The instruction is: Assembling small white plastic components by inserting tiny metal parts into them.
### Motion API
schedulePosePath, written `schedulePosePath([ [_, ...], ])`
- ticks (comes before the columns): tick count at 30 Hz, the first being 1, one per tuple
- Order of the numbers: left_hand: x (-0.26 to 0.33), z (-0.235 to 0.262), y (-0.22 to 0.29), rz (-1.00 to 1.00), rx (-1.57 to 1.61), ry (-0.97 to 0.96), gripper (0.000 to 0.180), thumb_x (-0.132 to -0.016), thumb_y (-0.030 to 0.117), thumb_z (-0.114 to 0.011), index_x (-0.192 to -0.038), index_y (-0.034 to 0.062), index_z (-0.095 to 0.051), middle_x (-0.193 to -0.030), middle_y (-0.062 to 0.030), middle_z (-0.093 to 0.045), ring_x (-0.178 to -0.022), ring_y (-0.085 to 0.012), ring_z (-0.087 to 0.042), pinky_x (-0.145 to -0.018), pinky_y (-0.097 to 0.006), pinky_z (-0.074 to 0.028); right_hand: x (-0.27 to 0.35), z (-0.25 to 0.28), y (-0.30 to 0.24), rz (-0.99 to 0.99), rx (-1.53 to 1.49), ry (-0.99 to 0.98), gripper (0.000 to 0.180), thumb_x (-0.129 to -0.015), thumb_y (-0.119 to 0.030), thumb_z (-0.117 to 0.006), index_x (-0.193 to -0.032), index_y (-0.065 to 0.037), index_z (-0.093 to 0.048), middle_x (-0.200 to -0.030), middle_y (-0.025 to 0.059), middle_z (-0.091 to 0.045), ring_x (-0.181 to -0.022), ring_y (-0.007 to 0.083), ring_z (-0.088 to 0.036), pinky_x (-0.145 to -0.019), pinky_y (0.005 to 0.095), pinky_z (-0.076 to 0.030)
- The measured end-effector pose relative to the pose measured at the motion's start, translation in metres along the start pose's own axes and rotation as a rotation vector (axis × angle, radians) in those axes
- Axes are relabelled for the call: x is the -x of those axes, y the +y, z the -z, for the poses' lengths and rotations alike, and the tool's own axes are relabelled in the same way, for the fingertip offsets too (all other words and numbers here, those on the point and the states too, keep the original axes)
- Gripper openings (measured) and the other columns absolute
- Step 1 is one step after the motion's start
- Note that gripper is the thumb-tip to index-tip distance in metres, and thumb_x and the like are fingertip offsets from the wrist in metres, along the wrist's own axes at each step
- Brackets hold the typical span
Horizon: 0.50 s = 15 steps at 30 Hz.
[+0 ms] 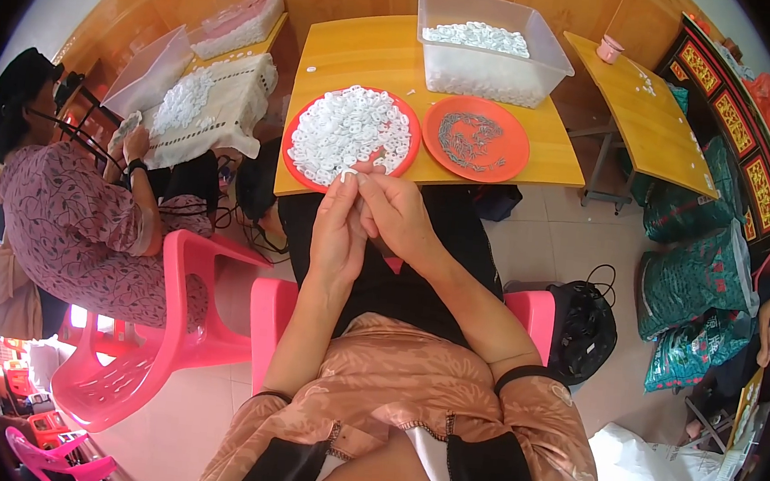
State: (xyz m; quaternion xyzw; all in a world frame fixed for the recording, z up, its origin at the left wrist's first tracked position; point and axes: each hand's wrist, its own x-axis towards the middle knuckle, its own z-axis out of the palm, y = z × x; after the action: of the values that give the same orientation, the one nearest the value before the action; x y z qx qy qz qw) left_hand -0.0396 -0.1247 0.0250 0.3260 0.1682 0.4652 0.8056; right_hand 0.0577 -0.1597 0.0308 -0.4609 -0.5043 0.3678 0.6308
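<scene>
My left hand (339, 237) and my right hand (396, 214) meet at the near edge of the table, fingertips pressed together. Between them they pinch a small white plastic piece (348, 175), partly covered by the fingers. Just beyond lies a red round tray (288, 161) heaped with similar white ring-like plastic pieces (349, 127). To its right, an orange plate (504, 164) carries thin grey metal pieces (467, 138), too small to make out exactly. Both trays rest on a yellow table (356, 46).
A clear plastic bin (497, 62) of white pieces stands at the table's back. On the left a person (86, 205) handles pieces beside a cloth-covered table (221, 125). A pink chair (177, 314), black bag (588, 327), green sacks (698, 277) and second yellow table (652, 117) surround me.
</scene>
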Motion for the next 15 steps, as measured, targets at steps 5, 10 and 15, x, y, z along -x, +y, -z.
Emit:
schedulePosePath([
  [5,0.0,-0.0006,-0.0001,0.008,0.012,-0.004,0.032,-0.097,0.024,-0.045,-0.116,-0.0007,-0.052,-0.116,-0.0156,-0.055,-0.104,-0.0178,-0.054,-0.09,-0.029,-0.042,0.0001,0.0006,0.0007,-0.002,0.005,-0.003,0.036,-0.096,-0.02,-0.042,-0.068,-0.001,-0.053,-0.051,-0.0007,-0.048,-0.048,0.0048,-0.043,-0.047,0.0226,-0.036],
  [10,-0.0008,0.007,-0.0005,0.015,0.009,-0.037,0.034,-0.097,0.025,-0.046,-0.119,0.0005,-0.05,-0.117,-0.0143,-0.055,-0.108,-0.0209,-0.054,-0.093,-0.032,-0.044,0.0011,-0.0007,-0.001,-0.018,0.006,0.0,0.035,-0.096,-0.02,-0.042,-0.069,0.0,-0.054,-0.051,-0.0008,-0.048,-0.048,0.0046,-0.043,-0.047,0.0222,-0.035],
  [15,-0.0005,0.0058,0.0002,0.012,0.015,-0.045,0.033,-0.097,0.025,-0.046,-0.119,0.0007,-0.05,-0.117,-0.0142,-0.055,-0.106,-0.0207,-0.054,-0.092,-0.032,-0.044,0.0015,-0.0011,-0.0001,-0.001,-0.009,0.011,0.035,-0.096,-0.02,-0.043,-0.069,0.0,-0.054,-0.051,-0.001,-0.047,-0.048,0.004,-0.043,-0.046,0.0217,-0.034],
])
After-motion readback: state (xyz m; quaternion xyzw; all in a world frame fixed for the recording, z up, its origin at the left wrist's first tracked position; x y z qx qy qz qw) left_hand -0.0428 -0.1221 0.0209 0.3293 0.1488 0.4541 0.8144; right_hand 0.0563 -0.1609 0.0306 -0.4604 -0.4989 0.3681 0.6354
